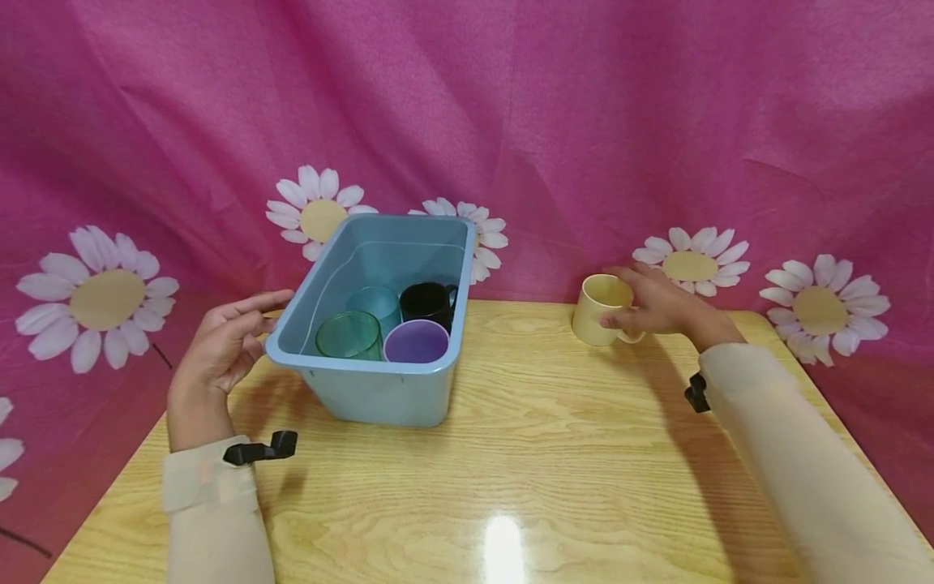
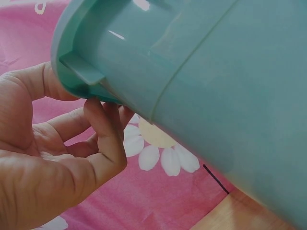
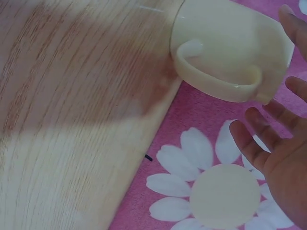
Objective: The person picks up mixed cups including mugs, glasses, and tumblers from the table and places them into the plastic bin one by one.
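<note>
A blue-grey plastic bin stands on the table, left of the middle. My left hand holds its rim at the left side; in the left wrist view the fingers bend under the rim. Inside the bin are a green glass, a blue glass, a black mug and a purple cup. To the right, a pale yellow mug stands upright near the table's back edge. My right hand reaches around its rim with fingers spread, not closed on it; the handle points toward the hand.
The wooden table extends between the bin and the yellow mug and toward the front. A pink cloth with white flowers hangs just behind the table and at both sides.
</note>
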`<state>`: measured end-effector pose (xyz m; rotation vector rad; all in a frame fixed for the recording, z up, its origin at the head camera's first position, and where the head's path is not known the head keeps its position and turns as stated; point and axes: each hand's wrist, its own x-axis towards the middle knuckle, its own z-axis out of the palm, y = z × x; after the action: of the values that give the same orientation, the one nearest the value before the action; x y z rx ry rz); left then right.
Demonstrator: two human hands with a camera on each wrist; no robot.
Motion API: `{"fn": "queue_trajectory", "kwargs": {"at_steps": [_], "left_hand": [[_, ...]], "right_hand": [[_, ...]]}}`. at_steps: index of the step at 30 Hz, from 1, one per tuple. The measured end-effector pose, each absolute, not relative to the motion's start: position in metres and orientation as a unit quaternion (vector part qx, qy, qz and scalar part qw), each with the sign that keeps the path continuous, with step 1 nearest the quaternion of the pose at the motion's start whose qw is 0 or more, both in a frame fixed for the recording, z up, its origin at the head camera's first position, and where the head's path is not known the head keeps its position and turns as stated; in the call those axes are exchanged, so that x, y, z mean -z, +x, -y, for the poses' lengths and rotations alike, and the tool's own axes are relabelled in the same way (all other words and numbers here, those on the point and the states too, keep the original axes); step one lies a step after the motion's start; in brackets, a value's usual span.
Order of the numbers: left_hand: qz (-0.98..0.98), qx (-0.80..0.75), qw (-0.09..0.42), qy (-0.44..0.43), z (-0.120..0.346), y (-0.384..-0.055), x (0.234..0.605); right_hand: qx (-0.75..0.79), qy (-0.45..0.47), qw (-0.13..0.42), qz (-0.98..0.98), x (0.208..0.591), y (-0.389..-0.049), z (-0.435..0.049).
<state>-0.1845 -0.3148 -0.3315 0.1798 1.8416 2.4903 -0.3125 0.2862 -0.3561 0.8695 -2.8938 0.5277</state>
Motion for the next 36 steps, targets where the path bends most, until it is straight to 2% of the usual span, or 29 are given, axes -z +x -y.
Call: {"fn": "queue_trajectory", "kwargs": {"at_steps": [12,23,36], "left_hand": [[-0.591,-0.805,0.023,0.052,0.317,-0.184,0.332],[-0.603,-0.796,0.02,0.045,0.318,-0.183,0.333],[-0.601,-0.797,0.027,0.052,0.317,-0.184,0.331]], "right_hand": [[-0.142,0.248,-0.006,0.958,0.361,-0.318,-0.274],[-0.117,0.272,-0.003,0.955,0.359,-0.327,-0.266],[-0.099,0.31,-0.015,0.945,0.331,-0.331,-0.253]]}}
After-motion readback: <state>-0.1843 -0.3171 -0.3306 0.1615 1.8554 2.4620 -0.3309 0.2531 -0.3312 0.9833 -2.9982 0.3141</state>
